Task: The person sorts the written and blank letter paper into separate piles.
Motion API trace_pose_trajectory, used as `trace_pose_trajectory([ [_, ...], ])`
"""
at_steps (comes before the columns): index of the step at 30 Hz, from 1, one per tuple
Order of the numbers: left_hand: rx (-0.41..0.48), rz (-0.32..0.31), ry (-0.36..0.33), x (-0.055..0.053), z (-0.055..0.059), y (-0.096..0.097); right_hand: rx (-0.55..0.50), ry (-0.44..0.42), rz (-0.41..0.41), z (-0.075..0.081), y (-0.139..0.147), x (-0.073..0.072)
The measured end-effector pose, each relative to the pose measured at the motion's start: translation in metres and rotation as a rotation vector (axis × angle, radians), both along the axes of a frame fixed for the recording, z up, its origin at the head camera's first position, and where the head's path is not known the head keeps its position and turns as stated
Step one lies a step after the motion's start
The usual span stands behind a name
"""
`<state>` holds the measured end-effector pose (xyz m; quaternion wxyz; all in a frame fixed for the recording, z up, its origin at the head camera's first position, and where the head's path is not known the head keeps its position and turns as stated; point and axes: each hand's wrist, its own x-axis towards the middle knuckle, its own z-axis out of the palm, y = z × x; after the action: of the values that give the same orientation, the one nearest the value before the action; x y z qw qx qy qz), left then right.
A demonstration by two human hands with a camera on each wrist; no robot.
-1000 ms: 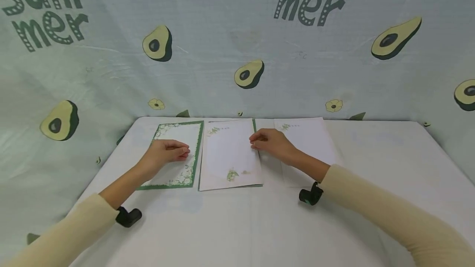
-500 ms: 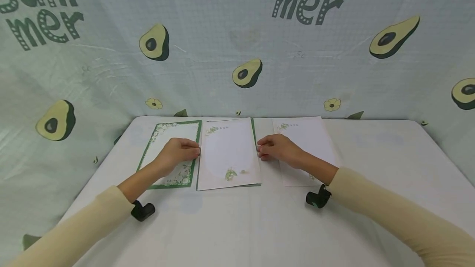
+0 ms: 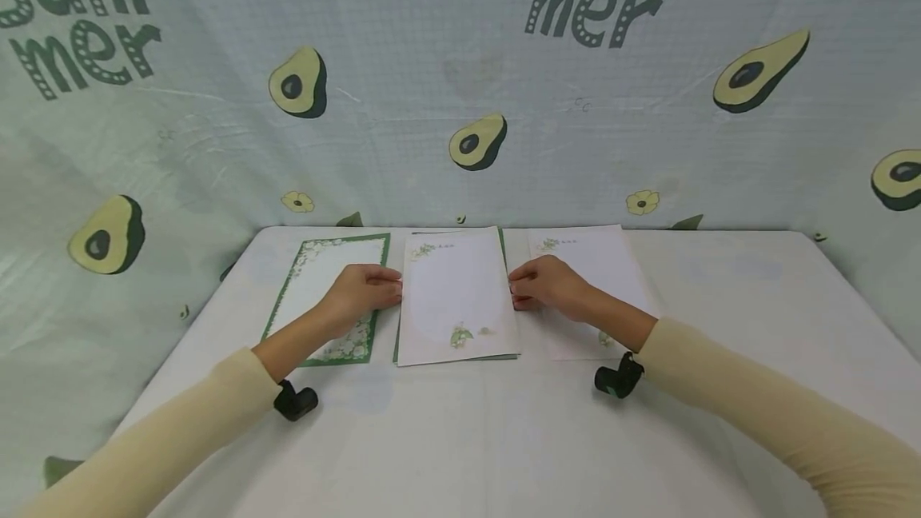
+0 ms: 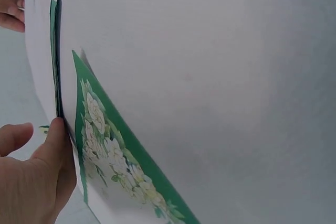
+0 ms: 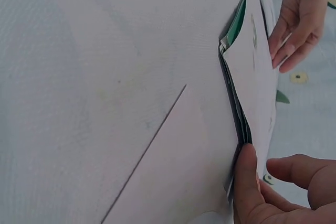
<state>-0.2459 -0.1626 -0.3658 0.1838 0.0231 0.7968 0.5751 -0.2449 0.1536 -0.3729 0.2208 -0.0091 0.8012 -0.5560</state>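
Note:
In the head view a small stack of stationery paper (image 3: 456, 294) lies mid-table. Its top sheet is white with leafy corner prints, and green edges show from beneath. My left hand (image 3: 363, 294) touches the left edge of the stack with its fingers; the left wrist view shows its thumb (image 4: 16, 137) raised off the paper. Against the right edge rest the fingers of my right hand (image 3: 550, 288), whose thumb (image 5: 289, 169) also stands apart in the right wrist view. Several layers of the stack (image 5: 235, 93) are slightly splayed there.
A green-bordered floral sheet (image 3: 324, 270) lies to the left, partly under my left arm. To the right is a pale leaf-print sheet (image 3: 593, 258), partly beneath my right arm. An avocado-print cloth (image 3: 403, 102) hangs behind the white table (image 3: 446, 438).
My left hand has moved right to the stack's left edge, and the stack has shifted slightly right. My right hand has moved a little right along with its edge.

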Motion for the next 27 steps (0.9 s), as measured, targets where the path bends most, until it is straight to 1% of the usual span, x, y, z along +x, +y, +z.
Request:
trace_pose_trajectory([
  [5,-0.027,-0.010,0.004,-0.003,0.001,0.001,-0.007,0.004,-0.011,-0.001,0.002,0.000],
  [11,-0.019,-0.010,0.001,-0.005,0.004,0.002,-0.033,0.045,-0.002,-0.004,0.004,0.001],
  [15,-0.014,-0.031,0.021,-0.005,0.008,0.003,-0.004,0.057,0.004,-0.003,0.005,0.002],
  [21,-0.114,-0.057,0.088,-0.001,0.017,0.008,0.035,0.072,0.036,0.001,0.003,0.005],
  [22,-0.116,-0.048,0.094,0.000,0.018,0.009,0.042,0.081,0.040,0.002,0.003,0.006],
  [24,-0.081,-0.016,0.094,0.000,0.019,0.011,0.052,0.100,0.042,0.004,0.001,0.007],
  [27,-0.033,0.035,0.094,0.000,0.018,0.014,0.045,0.123,0.031,0.005,-0.001,0.009],
])
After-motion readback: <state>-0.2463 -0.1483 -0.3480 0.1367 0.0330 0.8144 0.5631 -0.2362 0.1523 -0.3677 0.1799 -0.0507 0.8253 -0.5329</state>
